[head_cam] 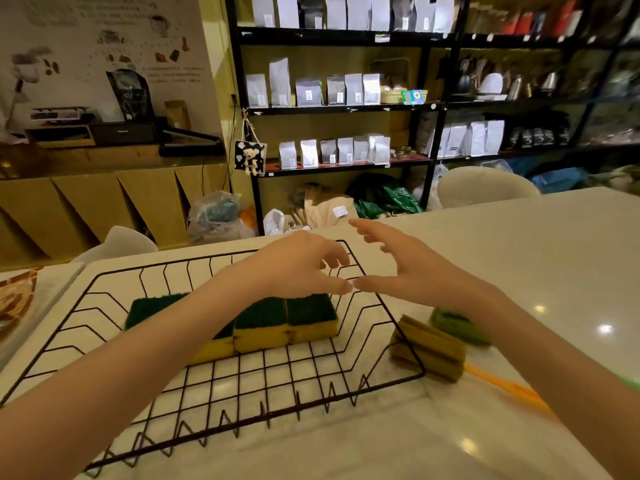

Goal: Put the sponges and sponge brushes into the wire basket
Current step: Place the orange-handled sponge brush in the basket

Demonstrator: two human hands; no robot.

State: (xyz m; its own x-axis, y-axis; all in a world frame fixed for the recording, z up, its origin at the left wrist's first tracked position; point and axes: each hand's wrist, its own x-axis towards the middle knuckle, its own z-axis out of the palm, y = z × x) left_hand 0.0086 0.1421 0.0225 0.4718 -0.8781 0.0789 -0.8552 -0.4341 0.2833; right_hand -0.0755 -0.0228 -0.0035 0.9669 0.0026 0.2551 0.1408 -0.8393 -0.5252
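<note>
The table (519, 258) carries the basket (349, 365) near its front edge. Sponges (277, 327) sit in a row by the basket's far wall, leaving room in front. Brushes (436, 348) wait outside its right rim. Left hand (298, 263) and right hand (412, 271) hover spread, grasping nothing.

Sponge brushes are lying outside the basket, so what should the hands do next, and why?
Probably lower the right hand onto the sponge brushes just outside the wire basket. Both hands are empty above the basket, the green and yellow sponges already lie inside, and the brushes rest on the table beside its right edge.
</note>
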